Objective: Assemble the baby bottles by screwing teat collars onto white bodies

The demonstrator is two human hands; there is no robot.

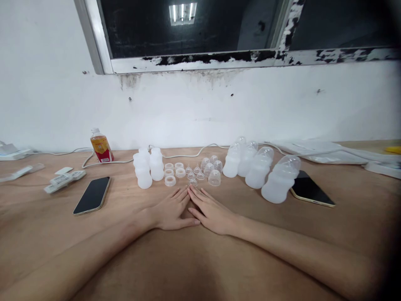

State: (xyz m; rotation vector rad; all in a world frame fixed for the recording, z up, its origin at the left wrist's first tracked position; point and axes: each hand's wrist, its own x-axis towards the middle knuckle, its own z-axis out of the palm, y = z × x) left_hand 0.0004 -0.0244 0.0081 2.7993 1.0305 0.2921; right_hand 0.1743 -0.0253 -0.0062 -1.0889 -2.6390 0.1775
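Note:
My left hand [173,210] and my right hand [213,212] lie flat on the wooden table [188,259], fingertips touching, holding nothing. Just beyond them is a group of clear nipples [193,182]. White collar rings [170,180] lie to the left of these, and clear dome caps [214,178] stand to the right. Uncapped frosted bottles [144,175] stand upright at the left of the parts. On the right, several frosted bottles [277,186] stand with clear domed caps on.
One phone [92,195] lies at left; another phone [311,190] lies behind the rightmost bottle. A drink bottle [102,146], small white packets [64,179], a white cable [200,152] and a plastic bag [316,151] are near the wall.

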